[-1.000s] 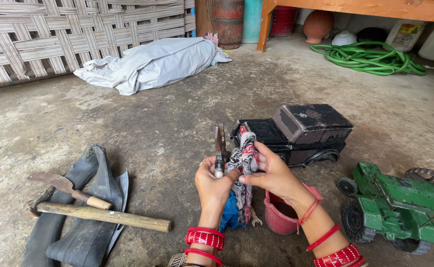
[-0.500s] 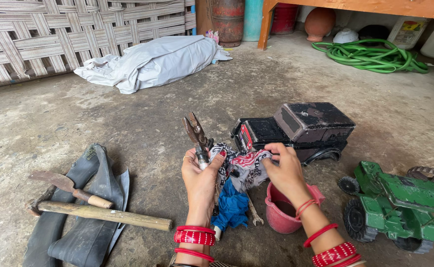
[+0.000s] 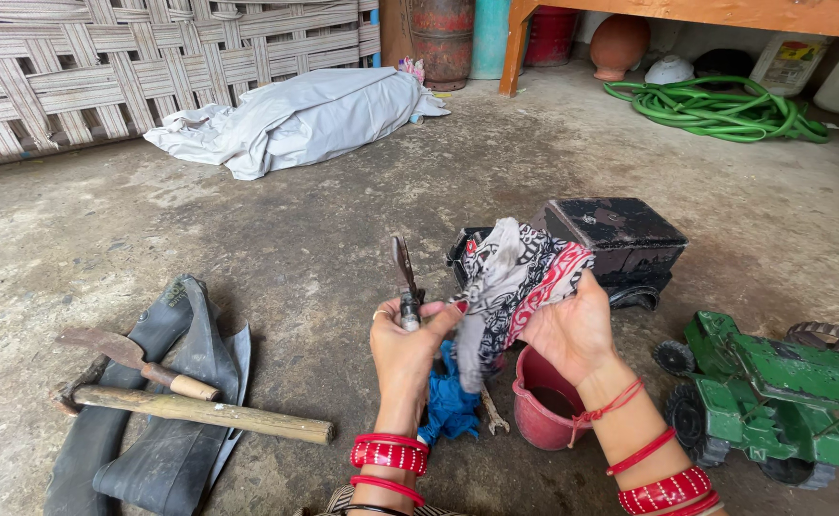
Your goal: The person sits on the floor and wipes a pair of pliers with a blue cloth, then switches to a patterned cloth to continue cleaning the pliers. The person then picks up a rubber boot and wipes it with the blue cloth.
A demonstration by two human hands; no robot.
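Our left hand [image 3: 408, 346] wraps its fingers tight around the pliers [image 3: 405, 277], nose toward twelve o'clock. At three o'clock, our right hand [image 3: 572, 330] clutches the patterned cloth [image 3: 515, 277].

The dull, dark metal pliers [image 3: 404, 277] looked worn. The printed black, white and red cloth [image 3: 515, 277] was soft and matt. The black metal toy car [image 3: 620, 234] had scratched paint, and the grey concrete floor [image 3: 247, 239] was rough.

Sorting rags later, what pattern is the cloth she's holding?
The cloth is white with black and red print, clearest in the head view.
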